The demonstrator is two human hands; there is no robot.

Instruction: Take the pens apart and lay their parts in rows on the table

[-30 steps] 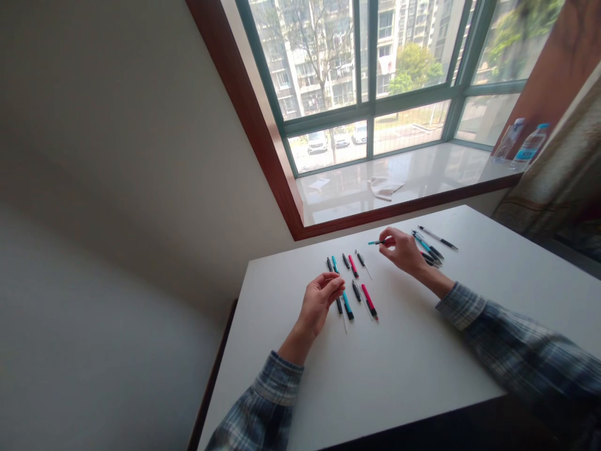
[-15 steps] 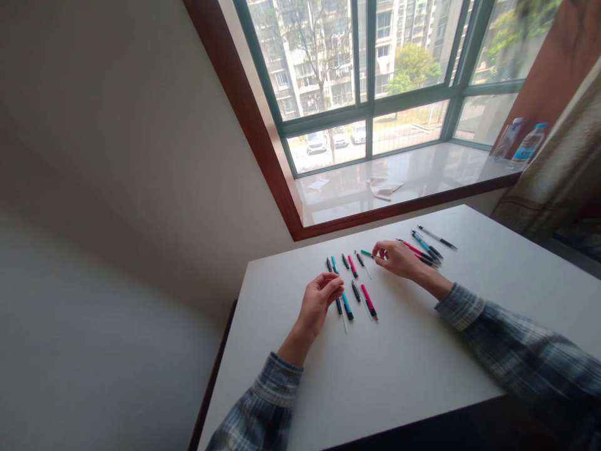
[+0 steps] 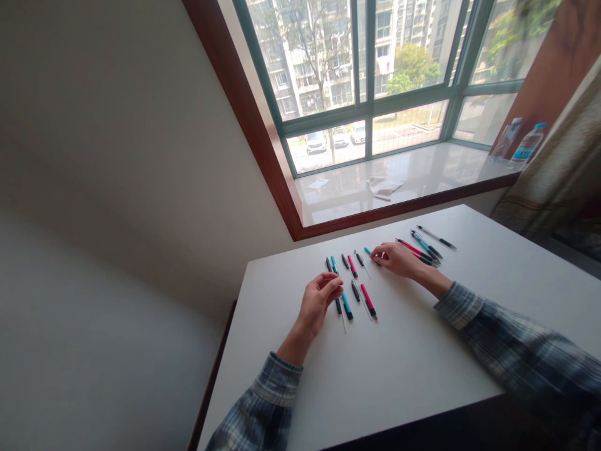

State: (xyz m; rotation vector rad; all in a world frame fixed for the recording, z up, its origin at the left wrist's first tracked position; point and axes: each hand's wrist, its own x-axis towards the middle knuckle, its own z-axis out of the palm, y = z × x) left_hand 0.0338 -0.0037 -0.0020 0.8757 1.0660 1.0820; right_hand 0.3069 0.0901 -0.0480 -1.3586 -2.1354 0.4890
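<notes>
On the white table (image 3: pixel 399 369) lie rows of taken-apart pen pieces (image 3: pixel 352 282) in black, teal and red, with thin refills beside them. My right hand (image 3: pixel 397 259) rests low on the table with its fingers pinched on a teal pen piece (image 3: pixel 367 251) at the right end of the far row. My left hand (image 3: pixel 319 297) hovers by the left of the rows, fingers curled together at the tips; what they hold, if anything, I cannot make out. To the right of my right hand lies a bunch of whole pens (image 3: pixel 425 247).
A wide window sill (image 3: pixel 422 175) behind the table carries a folded cloth (image 3: pixel 382 186) and a small paper. Two plastic bottles (image 3: pixel 521 144) stand at its right end. A curtain (image 3: pixel 558 169) hangs at the right. The table's left edge drops off near the wall.
My right hand has come down and leftward from above the table, bringing the teal piece to the table at the end of the far row. My left hand has hardly moved.
</notes>
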